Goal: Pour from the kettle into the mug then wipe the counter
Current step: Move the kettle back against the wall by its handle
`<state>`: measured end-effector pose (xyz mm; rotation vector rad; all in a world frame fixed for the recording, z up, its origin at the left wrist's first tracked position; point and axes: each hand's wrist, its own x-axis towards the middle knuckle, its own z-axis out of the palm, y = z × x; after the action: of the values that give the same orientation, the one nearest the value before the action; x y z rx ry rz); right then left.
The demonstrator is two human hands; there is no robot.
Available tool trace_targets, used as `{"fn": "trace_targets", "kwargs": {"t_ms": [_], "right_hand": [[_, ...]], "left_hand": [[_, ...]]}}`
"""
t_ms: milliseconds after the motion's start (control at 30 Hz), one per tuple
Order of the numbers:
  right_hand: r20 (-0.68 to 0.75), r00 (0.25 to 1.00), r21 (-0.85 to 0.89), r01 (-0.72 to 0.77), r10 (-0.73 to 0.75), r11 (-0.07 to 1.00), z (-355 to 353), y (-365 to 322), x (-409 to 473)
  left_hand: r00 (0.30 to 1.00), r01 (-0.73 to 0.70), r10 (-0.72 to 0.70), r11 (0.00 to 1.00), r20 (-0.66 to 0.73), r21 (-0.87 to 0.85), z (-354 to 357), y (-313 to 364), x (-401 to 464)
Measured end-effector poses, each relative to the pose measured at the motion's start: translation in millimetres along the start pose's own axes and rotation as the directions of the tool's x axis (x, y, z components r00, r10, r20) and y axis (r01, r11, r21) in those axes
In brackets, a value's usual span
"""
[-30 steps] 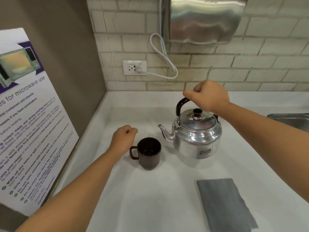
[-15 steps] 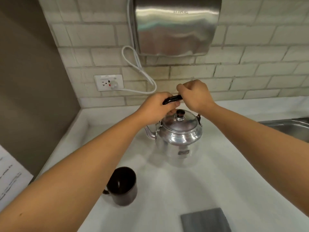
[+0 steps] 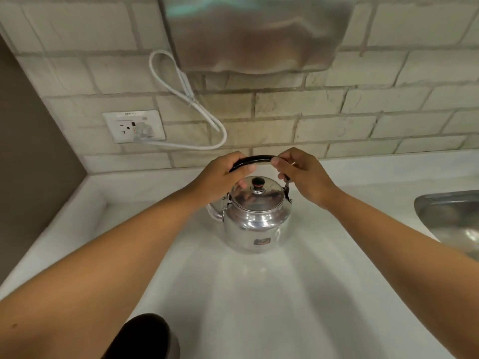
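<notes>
A shiny metal kettle [image 3: 255,224] with a black-knobbed lid stands upright on the white counter [image 3: 285,294], its spout pointing left behind my left wrist. Its black handle [image 3: 259,158] arches above the lid. My left hand [image 3: 223,174] grips the left end of that handle and my right hand [image 3: 303,174] grips the right end. The dark brown mug [image 3: 145,335] sits at the bottom edge of the view, partly hidden by my left forearm. The grey cloth is out of view.
A steel sink [image 3: 451,221] is set into the counter at the right. On the brick wall hang a steel dispenser [image 3: 256,32], a white looped cable [image 3: 186,99] and a socket [image 3: 133,126]. A brown side wall closes the left.
My left hand left the mug and moved up to the kettle's handle, joining my right hand. The view tilted upward, so the mug slid to the bottom edge and the cloth left the frame.
</notes>
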<state>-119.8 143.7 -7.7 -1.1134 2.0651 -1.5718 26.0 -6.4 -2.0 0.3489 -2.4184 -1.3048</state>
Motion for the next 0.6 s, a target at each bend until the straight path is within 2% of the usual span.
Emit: {"fn": "trace_targets", "kwargs": {"t_ms": [200, 467, 600], "right_hand": [[-0.028, 0.997, -0.089, 0.068, -0.071, 0.994, 8.9, 18.9, 18.5], [-0.027, 0.999, -0.127, 0.032, -0.036, 0.991, 12.3, 31.3, 36.9], [-0.026, 0.998, -0.165, 0.046, -0.051, 0.985, 14.3, 38.2, 36.2]], "left_hand": [[1.000, 0.016, -0.016, 0.999, -0.007, 0.028, 2.9, -25.0, 21.1], [0.996, 0.089, -0.089, 0.996, 0.027, 0.008, 0.8, -41.8, 40.2], [0.995, 0.102, -0.102, 0.995, -0.002, -0.012, 1.4, -44.1, 43.5]]}}
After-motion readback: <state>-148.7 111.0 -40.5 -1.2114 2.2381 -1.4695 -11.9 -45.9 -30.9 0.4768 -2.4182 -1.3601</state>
